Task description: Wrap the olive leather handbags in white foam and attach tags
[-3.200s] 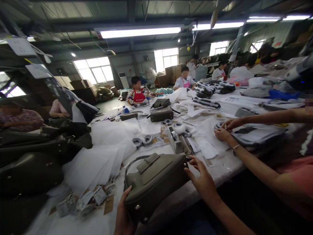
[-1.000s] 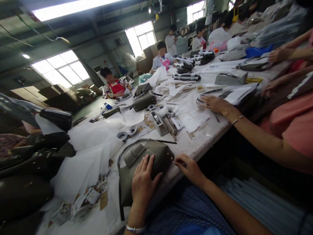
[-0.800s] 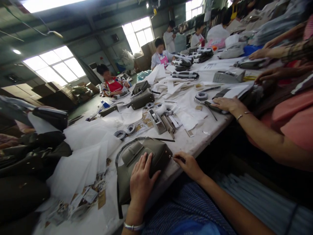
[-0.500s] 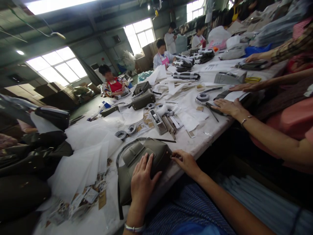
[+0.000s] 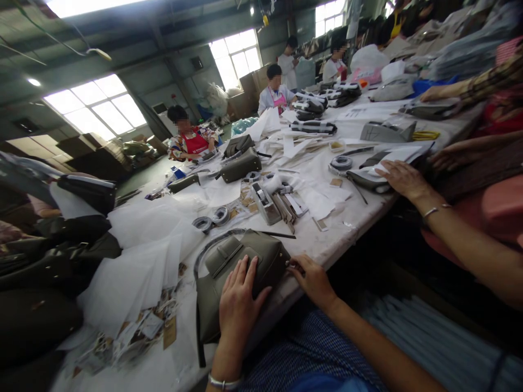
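Observation:
An olive-grey handbag (image 5: 229, 283) lies on its side near the table's front edge, its strap curving round behind it. Flat across its face rests my left hand (image 5: 241, 296), thumb out to the side and fingers stretched. At the bag's right end my right hand (image 5: 312, 277) has thumb and fingertips pinched together. A tiny pale glint shows at that pinch, too small to name. Behind the bag stands a grey tape dispenser (image 5: 265, 204). Rolls of tape, among them a ring-shaped roll (image 5: 221, 216), lie beyond my left hand.
Sheets of white paper (image 5: 134, 272) and loose tags (image 5: 151, 325) cover the table to the left. Dark bags (image 5: 36, 310) are heaped at far left. To the right, a co-worker's hand (image 5: 402, 177) presses on another bag. Other people sit across the table.
My left hand stays flat on the bag. The fingers of my right hand have curled tighter at the bag's end. The co-worker's near hand has shifted right along their bag.

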A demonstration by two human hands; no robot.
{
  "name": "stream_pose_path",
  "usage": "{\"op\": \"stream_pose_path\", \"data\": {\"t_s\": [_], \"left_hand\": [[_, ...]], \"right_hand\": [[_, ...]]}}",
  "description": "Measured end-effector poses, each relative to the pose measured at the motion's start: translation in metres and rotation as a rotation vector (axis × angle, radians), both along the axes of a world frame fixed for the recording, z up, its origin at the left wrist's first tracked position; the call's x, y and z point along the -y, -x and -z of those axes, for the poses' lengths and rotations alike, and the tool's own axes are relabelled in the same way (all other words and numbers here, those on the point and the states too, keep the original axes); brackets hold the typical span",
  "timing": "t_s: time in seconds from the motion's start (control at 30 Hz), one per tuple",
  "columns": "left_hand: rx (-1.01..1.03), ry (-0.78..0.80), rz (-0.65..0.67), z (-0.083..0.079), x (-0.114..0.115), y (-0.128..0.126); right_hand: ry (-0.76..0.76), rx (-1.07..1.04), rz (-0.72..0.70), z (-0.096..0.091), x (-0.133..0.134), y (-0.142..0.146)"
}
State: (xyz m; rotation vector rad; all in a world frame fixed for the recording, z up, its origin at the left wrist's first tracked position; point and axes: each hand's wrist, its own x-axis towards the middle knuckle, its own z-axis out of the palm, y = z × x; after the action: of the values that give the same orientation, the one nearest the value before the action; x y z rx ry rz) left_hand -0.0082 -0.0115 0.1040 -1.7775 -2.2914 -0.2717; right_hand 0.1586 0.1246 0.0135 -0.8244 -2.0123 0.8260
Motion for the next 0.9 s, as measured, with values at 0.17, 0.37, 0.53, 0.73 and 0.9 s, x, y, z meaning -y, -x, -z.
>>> {"op": "stream_pose_path", "data": {"t_s": [0.17,0.37,0.53,0.73,0.9], "left_hand": [[-0.005,-0.006,0.006,0.0001,0.0003,0.0002],[-0.008,-0.009,0.003,0.0001,0.0004,0.0001],[-0.003,-0.018,0.008,0.0031,0.0000,0.0022],[-0.008,-0.013,0.006,0.0017,0.0007,0.0010],[-0.012,-0.003,0.000,-0.0004,0.0007,0.0001]], "right_hand": [[-0.084,-0.041,-0.022,0.0041,0.0012,0.0025],[-0.177,-0.037,-0.040,0.0049,0.0008,0.0024],[-0.261,0.000,-0.036,0.0061,0.0035,0.0030],[-0.300,0.019,-0.009,0.0046,0.0047,0.0059],[-0.292,0.020,0.027,0.0011,0.0024,0.0072]]}}
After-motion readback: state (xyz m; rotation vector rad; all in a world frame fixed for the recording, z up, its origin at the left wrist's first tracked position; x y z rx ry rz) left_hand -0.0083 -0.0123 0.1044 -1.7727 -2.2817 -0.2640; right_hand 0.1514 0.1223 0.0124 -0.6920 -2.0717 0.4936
